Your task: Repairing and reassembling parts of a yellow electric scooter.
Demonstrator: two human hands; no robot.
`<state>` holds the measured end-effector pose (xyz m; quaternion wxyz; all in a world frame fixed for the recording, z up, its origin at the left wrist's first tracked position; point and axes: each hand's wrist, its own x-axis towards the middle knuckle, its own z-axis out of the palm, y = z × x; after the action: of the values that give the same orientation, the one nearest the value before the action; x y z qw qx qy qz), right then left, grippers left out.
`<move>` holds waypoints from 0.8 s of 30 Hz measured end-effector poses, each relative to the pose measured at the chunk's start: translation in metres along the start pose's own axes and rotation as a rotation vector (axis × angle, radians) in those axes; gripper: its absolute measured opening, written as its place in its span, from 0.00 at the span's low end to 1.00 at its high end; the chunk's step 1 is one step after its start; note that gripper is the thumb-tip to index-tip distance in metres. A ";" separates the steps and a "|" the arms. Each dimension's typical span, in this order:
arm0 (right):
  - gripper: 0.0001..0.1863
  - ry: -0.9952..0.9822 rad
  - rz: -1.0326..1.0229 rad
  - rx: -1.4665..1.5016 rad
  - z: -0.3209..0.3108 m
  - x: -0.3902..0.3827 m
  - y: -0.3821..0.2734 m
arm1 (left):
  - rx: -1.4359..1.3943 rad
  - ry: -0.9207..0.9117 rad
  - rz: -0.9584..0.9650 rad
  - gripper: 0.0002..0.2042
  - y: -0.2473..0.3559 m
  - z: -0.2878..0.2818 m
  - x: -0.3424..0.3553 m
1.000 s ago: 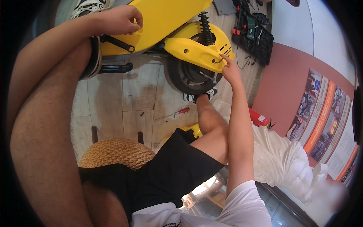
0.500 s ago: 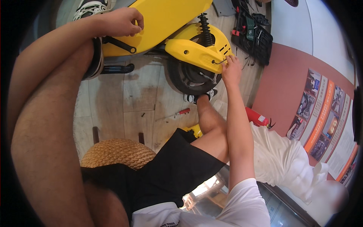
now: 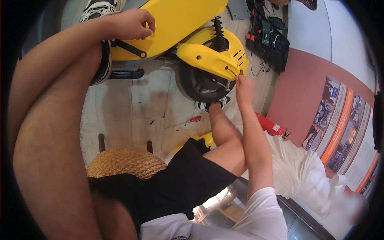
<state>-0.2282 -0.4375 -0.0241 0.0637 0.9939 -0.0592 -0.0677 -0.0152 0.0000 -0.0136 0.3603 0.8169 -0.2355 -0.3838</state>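
Note:
A yellow scooter [image 3: 172,16] fills the upper middle, with a black spring shock [image 3: 219,34] over its rear wheel [image 3: 192,86]. My left hand [image 3: 142,26] hangs loosely on or just over the yellow body panel, fingers slightly curled around nothing, forearm lying across my raised left leg. A black crank-like arm [image 3: 132,51] lies below it. At the yellow fender [image 3: 208,56], my right hand [image 3: 243,89] pinches a thin black L-shaped tool, apparently a hex key [image 3: 232,71], whose other end sits at a hole in the fender.
A red-handled screwdriver [image 3: 194,119] and small screws [image 3: 151,122] lie on the tiled floor. A woven stool seat [image 3: 124,162] is beneath me. An open black tool case [image 3: 276,56], red fire extinguisher [image 3: 268,125], white crumpled cloth [image 3: 294,168] and poster board [image 3: 336,132] stand along the right.
My right hand has gone from a pointing finger at the fender to gripping the black tool, then moved slightly downward, swinging the tool's outer end down. My left hand barely shifts.

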 end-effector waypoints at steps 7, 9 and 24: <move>0.11 0.056 0.115 0.086 0.010 -0.017 -0.034 | 0.025 -0.033 0.037 0.11 -0.002 0.002 0.010; 0.13 -0.055 0.240 0.160 0.017 -0.017 -0.054 | 0.036 -0.028 0.022 0.10 -0.005 0.004 0.013; 0.12 -0.050 0.453 1.204 0.006 0.035 -0.108 | 0.002 -0.036 0.062 0.12 -0.005 0.004 0.011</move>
<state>-0.1825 -0.3359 -0.0491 -0.4938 0.8167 -0.2969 -0.0306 -0.0117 -0.0061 -0.0243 0.3669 0.8026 -0.2677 -0.3867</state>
